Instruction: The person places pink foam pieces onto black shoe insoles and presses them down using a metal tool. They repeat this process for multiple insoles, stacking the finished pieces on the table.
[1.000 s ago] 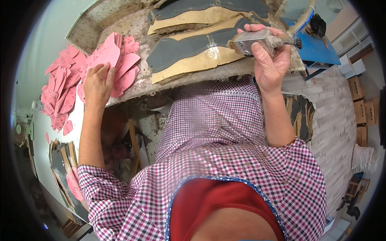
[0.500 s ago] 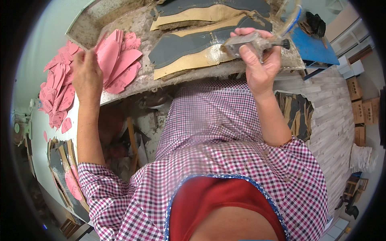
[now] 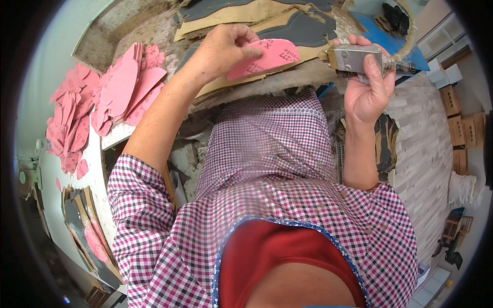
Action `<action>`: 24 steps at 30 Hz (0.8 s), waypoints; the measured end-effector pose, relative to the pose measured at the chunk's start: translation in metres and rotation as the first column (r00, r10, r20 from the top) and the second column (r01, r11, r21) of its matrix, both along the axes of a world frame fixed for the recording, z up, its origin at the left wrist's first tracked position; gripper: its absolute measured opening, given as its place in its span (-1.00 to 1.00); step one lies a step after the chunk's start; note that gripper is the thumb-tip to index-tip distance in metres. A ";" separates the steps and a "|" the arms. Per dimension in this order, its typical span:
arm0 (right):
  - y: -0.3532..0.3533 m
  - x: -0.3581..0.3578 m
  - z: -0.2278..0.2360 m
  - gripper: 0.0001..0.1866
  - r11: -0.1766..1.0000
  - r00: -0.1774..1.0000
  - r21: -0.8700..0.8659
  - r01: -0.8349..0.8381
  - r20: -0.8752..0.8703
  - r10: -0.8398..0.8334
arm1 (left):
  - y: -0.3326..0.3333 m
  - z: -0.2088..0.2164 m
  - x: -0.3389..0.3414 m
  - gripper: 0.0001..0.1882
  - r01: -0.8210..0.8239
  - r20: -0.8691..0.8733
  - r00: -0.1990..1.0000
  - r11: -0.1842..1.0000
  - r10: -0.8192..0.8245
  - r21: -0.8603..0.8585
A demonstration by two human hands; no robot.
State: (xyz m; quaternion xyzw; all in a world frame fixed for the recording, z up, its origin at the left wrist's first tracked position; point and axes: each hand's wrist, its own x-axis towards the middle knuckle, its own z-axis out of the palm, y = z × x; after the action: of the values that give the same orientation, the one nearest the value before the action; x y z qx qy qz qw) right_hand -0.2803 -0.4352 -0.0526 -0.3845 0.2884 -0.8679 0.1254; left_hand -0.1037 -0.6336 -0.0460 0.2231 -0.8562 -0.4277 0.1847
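Flanking pink insole: pink cut-outs, cardboard sheets

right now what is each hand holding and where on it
The left hand pinches a pink sole-shaped piece at its near end. The right hand grips a metal tool around its body.

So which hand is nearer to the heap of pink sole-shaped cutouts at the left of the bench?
Left. The left hand holds one pink sole-shaped piece just right of the heap of pink sole-shaped cutouts; the right hand grips a metal tool farther right.

Shoe workshop: pink insole cutouts, worn workbench w/ leather pieces.
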 end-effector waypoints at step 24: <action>-0.011 -0.015 -0.021 -0.62 0.971 0.953 0.094 0.219 -0.233 -0.192 | 0.020 -0.030 -0.007 -0.44 -0.297 -0.138 0.945 0.598 0.297 -0.745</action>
State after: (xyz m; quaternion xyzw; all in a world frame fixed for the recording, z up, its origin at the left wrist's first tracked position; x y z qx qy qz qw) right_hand -0.2951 -0.4463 -0.0737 -0.4390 0.3903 -0.8089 0.0240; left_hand -0.1111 -0.6137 -0.0764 0.2650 -0.9065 0.0051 0.3288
